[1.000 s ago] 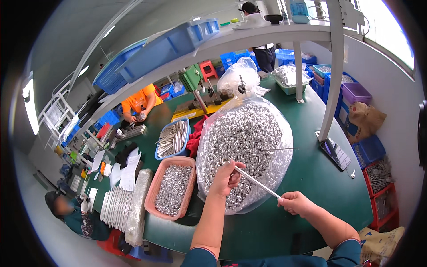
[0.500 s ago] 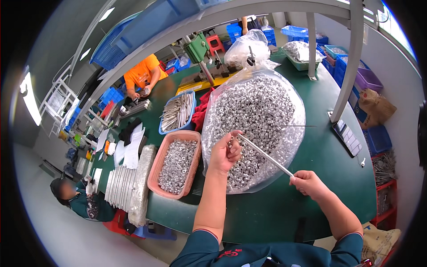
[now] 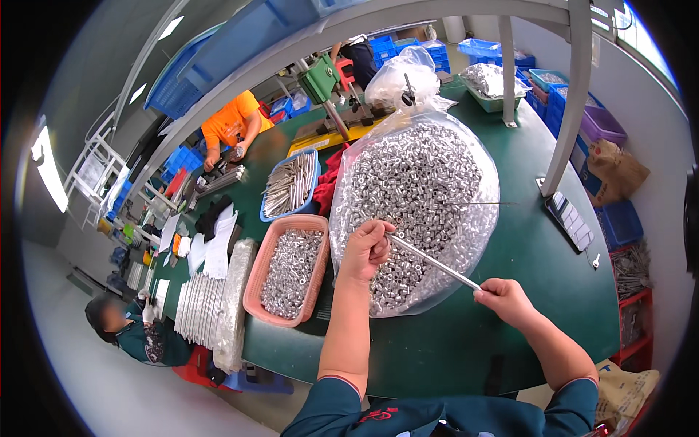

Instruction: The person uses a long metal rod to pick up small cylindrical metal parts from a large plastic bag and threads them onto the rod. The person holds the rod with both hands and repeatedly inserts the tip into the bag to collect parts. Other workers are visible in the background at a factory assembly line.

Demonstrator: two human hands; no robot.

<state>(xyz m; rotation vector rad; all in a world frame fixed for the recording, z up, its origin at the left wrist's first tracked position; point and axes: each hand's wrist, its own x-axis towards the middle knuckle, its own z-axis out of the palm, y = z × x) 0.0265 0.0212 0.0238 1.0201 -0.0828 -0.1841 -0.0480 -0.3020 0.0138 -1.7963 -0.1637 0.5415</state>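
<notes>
A thin silvery metal rod (image 3: 437, 264) slants across the near part of a clear plastic bag (image 3: 489, 175). My right hand (image 3: 506, 301) is closed around its lower right end. At the upper left end, my left hand (image 3: 369, 250) has its fingers curled, with thumb and forefinger pinching the tip. Whether a small part is also in that pinch is hidden. Below both hands, the opened bag is heaped with short silvery metal sleeves (image 3: 415, 175). A thin dark needle-like rod (image 3: 480, 203) juts over the bag's right side.
Left of the bag stand a pink basket (image 3: 251, 297) of small metal parts and a blue basket (image 3: 316, 175) of rods. A phone (image 3: 569, 222) lies at the right by a shelf post (image 3: 566, 109). A green press (image 3: 318, 79) stands behind. Two people work along the left side.
My left fingers have closed in on the rod's upper end, where they were looser before. My right hand keeps its hold almost unmoved. In the background, a standing person has shifted left.
</notes>
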